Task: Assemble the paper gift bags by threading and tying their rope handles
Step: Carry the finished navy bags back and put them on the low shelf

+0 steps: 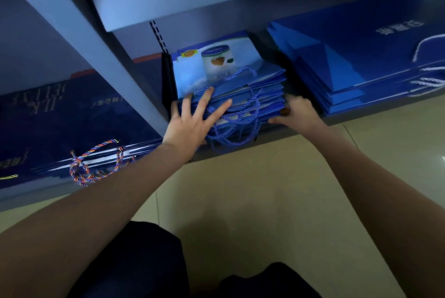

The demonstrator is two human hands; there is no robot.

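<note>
A stack of flat blue paper gift bags (224,73), printed with a white tin, lies on a low shelf in the head view. Their blue rope handles (238,117) hang in loops over the stack's front edge. My left hand (195,119) lies spread on the stack's front left corner, with straight fingers pressing on the top bags and ropes. My right hand (298,114) holds the stack's front right corner, fingers curled round the edge and thumb under it.
A grey shelf post (96,57) slants past the stack's left side. Dark blue bags with multicoloured rope handles (96,163) lie at the left. Larger blue bags with white ropes (361,57) are stacked at the right. Beige floor tiles (265,201) and my dark-clad knees are below.
</note>
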